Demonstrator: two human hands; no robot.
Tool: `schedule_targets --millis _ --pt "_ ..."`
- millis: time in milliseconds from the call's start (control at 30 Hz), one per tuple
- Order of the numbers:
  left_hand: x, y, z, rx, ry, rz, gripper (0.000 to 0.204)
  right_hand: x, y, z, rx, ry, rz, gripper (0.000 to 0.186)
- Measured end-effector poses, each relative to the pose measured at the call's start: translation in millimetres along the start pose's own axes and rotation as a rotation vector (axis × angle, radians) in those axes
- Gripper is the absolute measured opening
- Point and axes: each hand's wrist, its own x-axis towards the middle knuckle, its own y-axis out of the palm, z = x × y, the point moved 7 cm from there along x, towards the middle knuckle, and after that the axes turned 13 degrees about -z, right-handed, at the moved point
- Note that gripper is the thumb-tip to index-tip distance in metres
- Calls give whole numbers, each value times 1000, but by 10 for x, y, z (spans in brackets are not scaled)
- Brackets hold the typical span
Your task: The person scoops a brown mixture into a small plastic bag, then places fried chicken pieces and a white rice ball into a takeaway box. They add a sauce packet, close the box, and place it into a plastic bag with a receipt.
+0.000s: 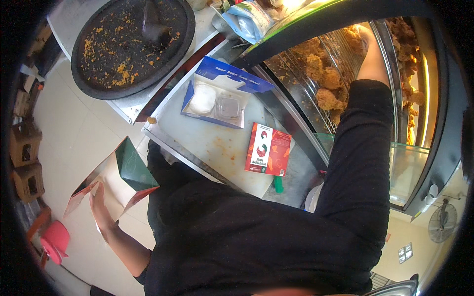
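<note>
Off the left end of the counter, my left hand (102, 209) grips an open cardboard food box (129, 172), dark green and red with pale faces. My right arm reaches up into a lit glass display case, where my right hand (364, 38) is beside pieces of fried chicken (326, 79) on a wire rack (308, 101). Its fingers are partly hidden and washed out by the light, so their grip does not show. Between my arms, an open blue box (185, 101) holds a white wrapped bundle (202, 98) and a small clear lidded tub (228, 107).
A red printed flat carton (269, 149) lies on a stained white board (207, 153), with a green handle (278, 184) beside it. At upper left stands a large black stone mortar (94, 91) with crumbs and a pestle (154, 29). The case's dark frame (291, 37) borders my right arm.
</note>
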Motion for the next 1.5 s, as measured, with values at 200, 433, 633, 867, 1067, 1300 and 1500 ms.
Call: schedule_targets --millis 200,433,633,867,1067,1300,1500 --pt "-107 177 -147 -13 124 175 49 153 -176 25 84 25 -121 45" --pt "-144 151 -205 -73 77 93 43 268 -178 70 116 77 -119 43" --pt "-193 139 -252 -103 150 202 46 -28 -309 -170 107 142 -45 41" --pt "129 -17 -295 -112 132 205 52 -720 -207 -773 -2 116 214 40" --pt "823 -76 -632 -223 112 135 49 -1276 -1035 169 373 20 460 41" --pt "1439 180 -1587 -170 167 170 49 -1389 -1749 2862 1358 338 448 49" --pt "1855 206 -2333 -27 210 52 46 -1491 -1062 5513 1069 -91 478 33"
